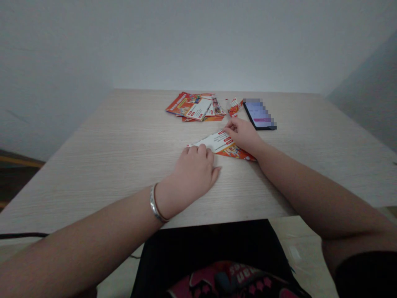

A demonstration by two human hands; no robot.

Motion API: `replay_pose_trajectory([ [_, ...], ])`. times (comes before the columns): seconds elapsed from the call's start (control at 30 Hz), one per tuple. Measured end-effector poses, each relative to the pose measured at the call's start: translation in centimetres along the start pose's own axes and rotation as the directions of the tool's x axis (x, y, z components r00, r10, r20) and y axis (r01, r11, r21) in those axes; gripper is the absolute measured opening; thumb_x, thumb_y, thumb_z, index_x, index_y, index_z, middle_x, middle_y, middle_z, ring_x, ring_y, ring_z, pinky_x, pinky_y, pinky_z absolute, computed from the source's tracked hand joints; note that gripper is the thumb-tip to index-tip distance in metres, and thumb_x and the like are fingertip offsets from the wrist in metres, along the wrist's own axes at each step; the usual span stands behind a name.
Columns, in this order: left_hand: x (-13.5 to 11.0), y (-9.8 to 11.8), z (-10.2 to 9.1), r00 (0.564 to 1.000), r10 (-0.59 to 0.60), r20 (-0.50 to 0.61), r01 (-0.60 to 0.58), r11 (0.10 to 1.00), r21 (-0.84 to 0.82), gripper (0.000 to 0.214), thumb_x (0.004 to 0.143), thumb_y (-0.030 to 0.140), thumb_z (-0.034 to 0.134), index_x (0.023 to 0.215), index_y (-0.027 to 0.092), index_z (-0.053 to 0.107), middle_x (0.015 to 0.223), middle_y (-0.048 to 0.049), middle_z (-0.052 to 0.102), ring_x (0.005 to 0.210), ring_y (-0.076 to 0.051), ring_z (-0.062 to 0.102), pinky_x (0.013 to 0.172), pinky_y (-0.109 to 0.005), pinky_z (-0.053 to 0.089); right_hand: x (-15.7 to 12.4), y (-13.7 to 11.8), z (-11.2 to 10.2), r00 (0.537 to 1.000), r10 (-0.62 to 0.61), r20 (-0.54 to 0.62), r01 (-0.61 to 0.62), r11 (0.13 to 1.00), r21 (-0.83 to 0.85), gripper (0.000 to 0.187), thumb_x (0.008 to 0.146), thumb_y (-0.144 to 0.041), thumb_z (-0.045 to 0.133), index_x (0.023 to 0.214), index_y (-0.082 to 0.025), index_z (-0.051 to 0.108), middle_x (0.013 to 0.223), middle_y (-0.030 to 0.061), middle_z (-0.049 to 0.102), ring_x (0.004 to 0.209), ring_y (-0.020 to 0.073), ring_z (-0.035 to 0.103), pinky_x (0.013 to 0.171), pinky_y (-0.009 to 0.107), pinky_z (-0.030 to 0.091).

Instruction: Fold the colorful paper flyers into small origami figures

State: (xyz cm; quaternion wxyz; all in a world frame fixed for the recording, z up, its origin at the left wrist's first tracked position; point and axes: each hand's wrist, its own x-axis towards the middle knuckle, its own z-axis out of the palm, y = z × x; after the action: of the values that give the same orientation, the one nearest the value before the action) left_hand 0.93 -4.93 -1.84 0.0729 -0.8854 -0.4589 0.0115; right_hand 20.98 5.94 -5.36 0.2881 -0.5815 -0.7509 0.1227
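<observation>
A folded leaflet (214, 142) lies on the pale tabletop (108, 145), in front of the person and between both hands. Its white, printed face shows beside an orange, illustrated part that slants out under the right wrist. The right hand (243, 134) has its thumb and forefinger closed together in a pinching grip on the leaflet's far edge. The left hand (195, 167) lies palm down over the near left end, fingers bent and thumb spread aside; its fingertips touch the paper, but whether its grip has hold of it I cannot tell. A silver bracelet (153, 203) circles the left wrist.

Farther back, a loose pile of printed leaflets (194, 107) overlaps at uneven angles. Just right of it lies a crumpled red-and-white piece (234, 107), too small to tell whether it is a wrapper holding anything. Beside that, a phone (259, 114) lies screen up, lit.
</observation>
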Motion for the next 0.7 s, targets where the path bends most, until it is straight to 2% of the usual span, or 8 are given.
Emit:
replay_pose_trajectory([
  [0.1, -0.08, -0.02, -0.03, 0.999, -0.023, 0.025, 0.023, 1.0, 0.018, 0.043, 0.102, 0.044, 0.045, 0.124, 0.012, 0.064, 0.114, -0.0201, 0.065, 0.102, -0.035, 0.064, 0.086, -0.048, 0.049, 0.02, -0.09, -0.05, 1.0, 0.017, 0.013, -0.017, 1.0, -0.002, 0.01, 0.089, -0.025, 0.061, 0.08, -0.021, 0.062, 0.078, 0.0041, 0.069, 0.071, 0.0192, 0.058, 0.07, 0.033, 0.045],
  [0.23, -0.31, 0.08, -0.35, 0.998, -0.043, 0.052, 0.041, 0.998, 0.047, 0.049, 0.102, 0.046, 0.045, 0.134, 0.011, 0.059, 0.118, -0.0227, 0.064, 0.107, -0.041, 0.062, 0.083, -0.05, 0.049, 0.01, -0.25, -0.19, 1.0, 0.016, 0.019, -0.016, 1.0, -0.005, 0.01, 0.089, -0.024, 0.061, 0.08, -0.021, 0.062, 0.079, 0.004, 0.069, 0.072, 0.0194, 0.059, 0.07, 0.034, 0.045],
  [0.43, -0.4, 0.32, -0.81, 0.995, -0.043, 0.087, 0.04, 0.999, 0.03, 0.051, 0.102, 0.047, 0.045, 0.142, 0.016, 0.055, 0.12, -0.0228, 0.063, 0.107, -0.041, 0.062, 0.079, -0.048, 0.049, 0.02, -0.32, -0.27, 1.0, 0.007, 0.02, -0.007, 1.0, 0.011, 0.011, 0.089, -0.024, 0.06, 0.078, -0.022, 0.06, 0.077, 0.0039, 0.068, 0.071, 0.0194, 0.059, 0.071, 0.034, 0.045],
  [0.57, -0.39, 0.39, -0.82, 0.995, -0.048, 0.088, 0.046, 0.999, 0.025, 0.048, 0.102, 0.046, 0.046, 0.141, 0.02, 0.056, 0.12, -0.0217, 0.064, 0.105, -0.04, 0.062, 0.076, -0.045, 0.049, 0.06, -0.26, -0.16, 1.0, 0.016, 0.021, -0.016, 1.0, 0.017, 0.011, 0.088, -0.024, 0.06, 0.078, -0.023, 0.06, 0.076, 0.0034, 0.068, 0.069, 0.019, 0.058, 0.069, 0.034, 0.045],
  [0.7, -0.34, 0.41, -0.78, 0.992, -0.066, 0.104, 0.064, 0.998, 0.022, 0.05, 0.102, 0.046, 0.045, 0.136, 0.012, 0.057, 0.12, -0.0234, 0.063, 0.107, -0.04, 0.062, 0.077, -0.044, 0.05, 0.06, -0.21, -0.09, 1.0, 0.0, 0.004, 0.0, 1.0, 0.007, 0.01, 0.088, -0.024, 0.061, 0.078, -0.023, 0.061, 0.075, 0.0033, 0.069, 0.069, 0.0193, 0.057, 0.069, 0.034, 0.045],
])
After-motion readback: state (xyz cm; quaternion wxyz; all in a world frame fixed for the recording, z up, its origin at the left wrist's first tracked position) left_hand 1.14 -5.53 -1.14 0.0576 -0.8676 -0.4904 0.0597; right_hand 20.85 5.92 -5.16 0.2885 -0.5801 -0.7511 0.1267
